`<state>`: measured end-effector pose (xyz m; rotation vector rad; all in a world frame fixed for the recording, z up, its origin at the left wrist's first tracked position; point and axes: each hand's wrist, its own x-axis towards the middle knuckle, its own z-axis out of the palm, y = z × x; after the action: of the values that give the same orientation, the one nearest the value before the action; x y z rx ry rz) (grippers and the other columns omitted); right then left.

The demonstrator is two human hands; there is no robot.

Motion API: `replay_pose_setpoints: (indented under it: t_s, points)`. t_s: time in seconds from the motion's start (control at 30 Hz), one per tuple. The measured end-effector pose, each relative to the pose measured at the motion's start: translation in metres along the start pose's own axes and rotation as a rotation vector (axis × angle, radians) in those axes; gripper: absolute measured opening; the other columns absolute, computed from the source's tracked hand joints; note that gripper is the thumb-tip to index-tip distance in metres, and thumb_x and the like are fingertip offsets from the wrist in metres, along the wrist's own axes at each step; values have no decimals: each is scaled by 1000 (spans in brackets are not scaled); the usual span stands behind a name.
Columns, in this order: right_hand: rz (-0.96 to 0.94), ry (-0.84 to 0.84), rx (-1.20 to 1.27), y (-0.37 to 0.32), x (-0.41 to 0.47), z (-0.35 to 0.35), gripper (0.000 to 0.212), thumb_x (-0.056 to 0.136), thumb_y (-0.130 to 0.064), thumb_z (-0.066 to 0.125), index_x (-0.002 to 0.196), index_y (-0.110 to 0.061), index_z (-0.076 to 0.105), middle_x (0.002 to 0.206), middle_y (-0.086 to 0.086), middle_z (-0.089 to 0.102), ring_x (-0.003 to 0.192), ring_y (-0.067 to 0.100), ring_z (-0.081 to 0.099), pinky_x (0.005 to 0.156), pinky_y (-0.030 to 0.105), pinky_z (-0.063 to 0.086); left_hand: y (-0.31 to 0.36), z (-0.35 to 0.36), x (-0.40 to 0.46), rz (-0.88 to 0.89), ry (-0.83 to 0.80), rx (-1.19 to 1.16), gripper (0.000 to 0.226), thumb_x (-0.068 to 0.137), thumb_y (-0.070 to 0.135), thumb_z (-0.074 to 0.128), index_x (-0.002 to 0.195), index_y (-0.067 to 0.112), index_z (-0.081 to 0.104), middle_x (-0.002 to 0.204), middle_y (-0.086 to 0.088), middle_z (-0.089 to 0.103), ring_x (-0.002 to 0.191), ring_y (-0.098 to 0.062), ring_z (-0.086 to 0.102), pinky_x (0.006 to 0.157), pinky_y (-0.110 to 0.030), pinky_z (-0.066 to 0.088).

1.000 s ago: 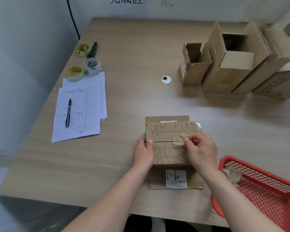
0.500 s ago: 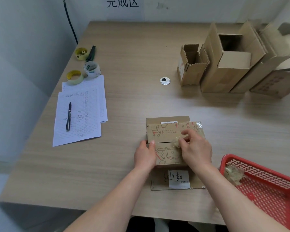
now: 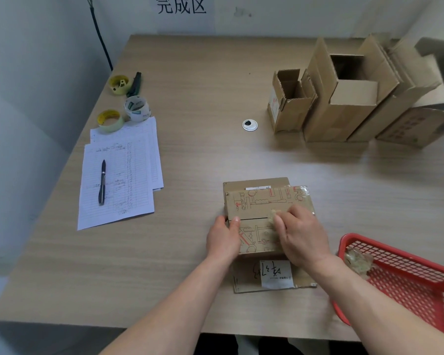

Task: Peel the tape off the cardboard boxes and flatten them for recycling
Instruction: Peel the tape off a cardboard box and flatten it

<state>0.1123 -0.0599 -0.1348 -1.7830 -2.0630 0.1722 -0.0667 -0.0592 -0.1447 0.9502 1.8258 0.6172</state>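
A small printed cardboard box (image 3: 256,203) stands near the table's front edge, its top flaps closed along a middle seam. My left hand (image 3: 223,238) holds its left side, thumb on the seam. My right hand (image 3: 301,235) lies over the right part of the top and pinches a crumpled strip of clear tape (image 3: 274,215) at the seam. More clear tape (image 3: 301,194) clings to the far right corner. A flattened box with a white label (image 3: 276,274) lies under my wrists.
Several open cardboard boxes (image 3: 344,98) stand at the back right. A red basket (image 3: 405,275) with a wad of tape is at the front right. Papers with a pen (image 3: 102,181) and tape rolls (image 3: 136,108) lie at the left.
My right hand has moved left along the seam, drawing the peeled tape with it and bunching it up. My left hand has stayed on the box's left side.
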Motion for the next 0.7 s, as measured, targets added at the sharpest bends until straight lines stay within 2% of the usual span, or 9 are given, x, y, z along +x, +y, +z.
replay_pose_setpoints:
  t_s: [0.1, 0.2, 0.3, 0.37, 0.43, 0.53, 0.57, 0.63, 0.7]
  points:
    - [27, -4, -27, -7, -1, -1, 41, 91, -49, 58, 68, -15, 64, 73, -3, 48, 67, 18, 46, 54, 26, 36, 1, 0, 0, 13, 6, 31, 30, 104, 37, 46, 124, 17, 58, 116, -3, 67, 104, -23, 65, 91, -39, 54]
    - [116, -54, -49, -10, 4, 0, 32, 87, -39, 72, 71, -12, 69, 76, 1, 56, 69, 24, 54, 56, 27, 38, 2, -2, 1, 18, -7, 61, 33, 103, 37, 46, 125, 15, 58, 119, -5, 67, 107, -25, 64, 93, -40, 53]
    - [364, -121, 139, -5, 12, -11, 34, 99, -39, 57, 82, -16, 75, 83, 0, 63, 78, 23, 55, 63, 32, 39, 4, -3, 1, 26, -30, 66, 34, 103, 38, 46, 127, 16, 57, 121, -5, 67, 108, -26, 64, 94, -43, 53]
    - [540, -167, 275, 2, 16, -20, 36, 100, -35, 54, 84, -13, 77, 83, 6, 70, 78, 25, 57, 66, 33, 39, 5, -3, 0, 39, -44, 57, 34, 103, 36, 46, 129, 17, 56, 121, -2, 66, 108, -23, 64, 94, -41, 54]
    - [707, -146, 364, 10, 19, -26, 38, 99, -31, 56, 76, -6, 74, 73, 11, 71, 74, 31, 62, 68, 37, 47, 8, -2, -1, 44, -53, 54, 33, 104, 35, 46, 130, 17, 56, 121, -1, 66, 107, -22, 64, 93, -40, 54]
    - [945, -101, 532, 19, 23, -33, 28, 91, -28, 65, 73, -8, 70, 53, 6, 67, 54, 26, 64, 67, 45, 60, 9, 0, 0, 41, -54, 63, 33, 104, 34, 46, 130, 18, 56, 121, -2, 66, 107, -22, 65, 94, -42, 54]
    - [984, -95, 569, 21, 25, -34, 20, 88, -27, 70, 80, -8, 67, 52, 5, 67, 51, 24, 63, 64, 44, 60, 10, 0, -1, 41, -52, 65, 33, 104, 35, 46, 130, 18, 56, 121, -2, 66, 107, -22, 65, 93, -42, 55]
    - [1000, -64, 596, 25, 27, -35, 25, 85, -26, 75, 95, -12, 58, 56, 7, 69, 54, 24, 66, 59, 43, 60, 11, 0, -2, 40, -44, 69, 33, 104, 35, 46, 131, 19, 56, 121, -2, 66, 107, -22, 65, 93, -43, 54]
    - [883, -46, 451, 27, 26, -31, 21, 87, -28, 72, 89, -15, 56, 63, 4, 66, 65, 27, 67, 62, 41, 53, 11, 2, -2, 39, -31, 68, 33, 104, 34, 46, 131, 19, 56, 120, -2, 66, 106, -22, 64, 93, -41, 54]
